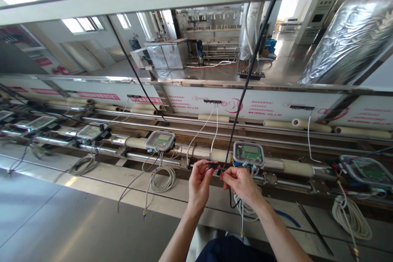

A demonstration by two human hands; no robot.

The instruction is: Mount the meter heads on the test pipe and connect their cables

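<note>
Near the middle of the head view, my left hand [200, 178] pinches a small black connector [213, 165] between thumb and fingers. Just to its right, my right hand [239, 181] is closed on the end of a thin dark wire [220, 171], close to the connector; whether the two touch is too small to tell. A long black cable [245, 86] hangs down from above to the fingers. Right behind my right hand sits a clear-lidded box with a green circuit board [248, 153].
Similar clear boxes [160, 141] line the metal rails, with coiled grey cables [162, 179] below. A white panel [190, 104] stands behind, bearing a black strip [212, 101] with white wires. On the ledge at right lie a black rod [313, 227] and a blue strip [287, 217].
</note>
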